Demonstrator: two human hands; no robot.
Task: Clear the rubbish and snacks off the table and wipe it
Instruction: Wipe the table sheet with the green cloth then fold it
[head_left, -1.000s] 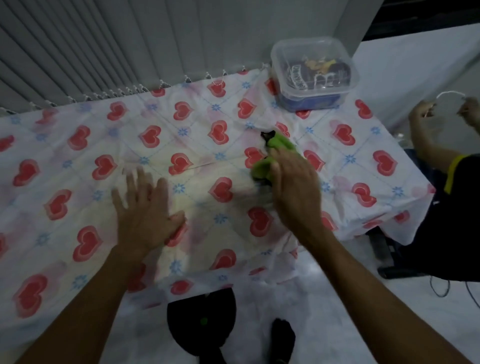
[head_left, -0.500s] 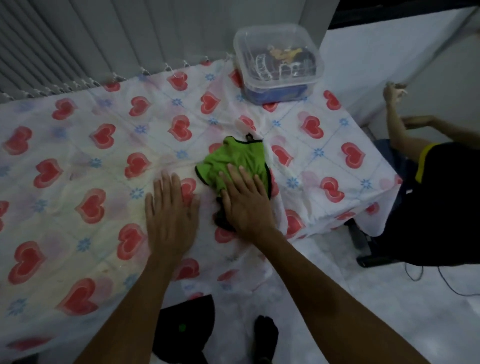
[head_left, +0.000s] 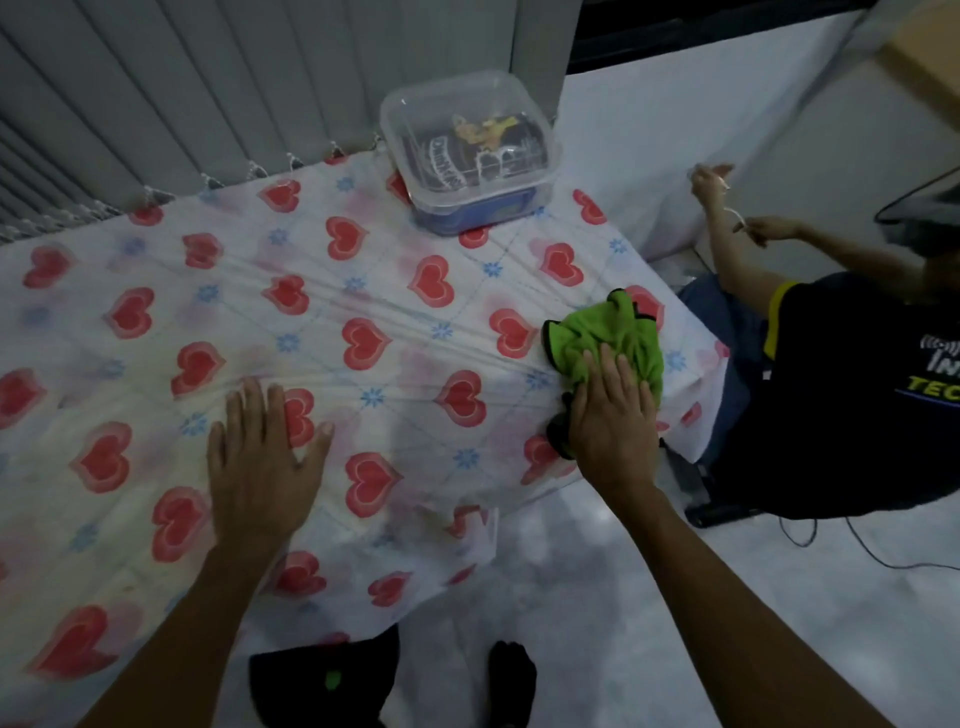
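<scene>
Nearest you on the table (head_left: 410, 525), your left hand (head_left: 265, 457) lies flat, fingers spread, pinning the tablecloth (head_left: 363, 291). Further right, your right hand (head_left: 613, 415) presses straight-fingered on the green cloth (head_left: 608, 332) near the right edge; sweep room lies leftward. Beyond, the lidded box (head_left: 467, 156) stands at the back edge.
</scene>
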